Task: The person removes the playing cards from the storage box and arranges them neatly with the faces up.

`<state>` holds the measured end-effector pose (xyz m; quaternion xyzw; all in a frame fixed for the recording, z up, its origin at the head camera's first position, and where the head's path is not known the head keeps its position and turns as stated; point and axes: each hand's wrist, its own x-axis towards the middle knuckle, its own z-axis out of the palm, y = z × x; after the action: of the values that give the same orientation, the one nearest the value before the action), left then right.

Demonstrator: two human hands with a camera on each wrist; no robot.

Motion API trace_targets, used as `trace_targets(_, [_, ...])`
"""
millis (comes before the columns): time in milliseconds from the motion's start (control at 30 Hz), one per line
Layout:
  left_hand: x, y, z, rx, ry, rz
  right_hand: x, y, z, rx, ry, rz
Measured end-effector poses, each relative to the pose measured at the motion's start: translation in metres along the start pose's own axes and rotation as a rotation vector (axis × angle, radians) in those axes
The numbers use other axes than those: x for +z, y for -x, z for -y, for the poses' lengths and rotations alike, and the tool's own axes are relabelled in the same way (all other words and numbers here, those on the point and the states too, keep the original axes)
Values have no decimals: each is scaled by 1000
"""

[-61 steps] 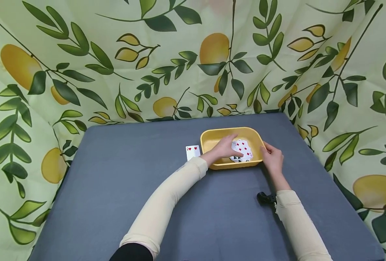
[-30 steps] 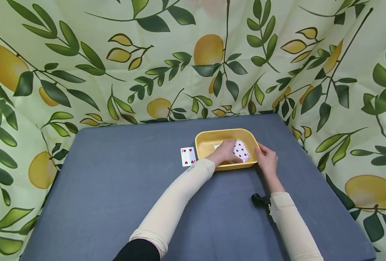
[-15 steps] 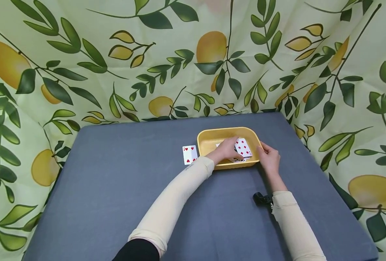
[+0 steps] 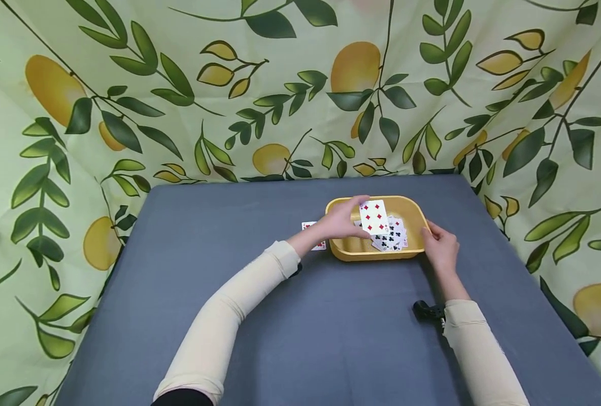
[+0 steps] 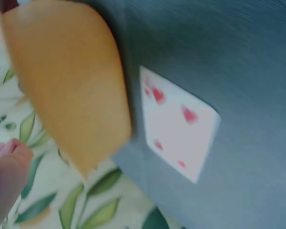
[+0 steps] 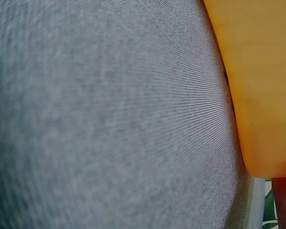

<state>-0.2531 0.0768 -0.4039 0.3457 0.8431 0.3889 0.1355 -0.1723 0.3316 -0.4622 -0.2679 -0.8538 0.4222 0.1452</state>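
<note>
Between the thumb and fingers of my left hand (image 4: 341, 219) a diamonds playing card (image 4: 374, 217) is pinched, raised over the yellow plastic tray (image 4: 376, 256). Under it, several loosely stacked playing cards (image 4: 393, 234) lie in the tray, a clubs card showing on top. My right hand (image 4: 440, 247) grips the tray's right rim. Outside the tray, just left of it, a hearts playing card (image 5: 178, 126) lies face up on the table; my left hand partly covers it in the head view. The left wrist view shows part of my left hand (image 5: 9, 176), but not the card it holds.
A grey-blue cloth covers the table (image 4: 280, 349). Behind it hangs a curtain (image 4: 179, 84) with a leaf and fruit print, reaching round both sides. A black wrist camera (image 4: 426, 311) sits at my right sleeve, near the tabletop.
My left hand has lifted a diamonds card off the pile in the tray and moved up and left with it, baring the clubs card. My right hand stays on the rim.
</note>
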Motion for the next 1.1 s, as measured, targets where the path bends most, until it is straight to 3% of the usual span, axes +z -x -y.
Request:
trace_targets(100, [-17,21,8,-22,24,-20,1,0,2,9,9,11])
trace_targets(267, [-35,52,29,-74,56,-24,-2,0,1,31,17,15])
trace_targets(600, [-64,105,92,-173,23,-70,3,-1,0,53,-6,37])
trace_targets(833, [-68,117,125,-178,7,-40,4,-1,-2,66,7,40])
trace_targets(1100, [-70,121,137,-203,-19,16,5,0,4,78,-13,35])
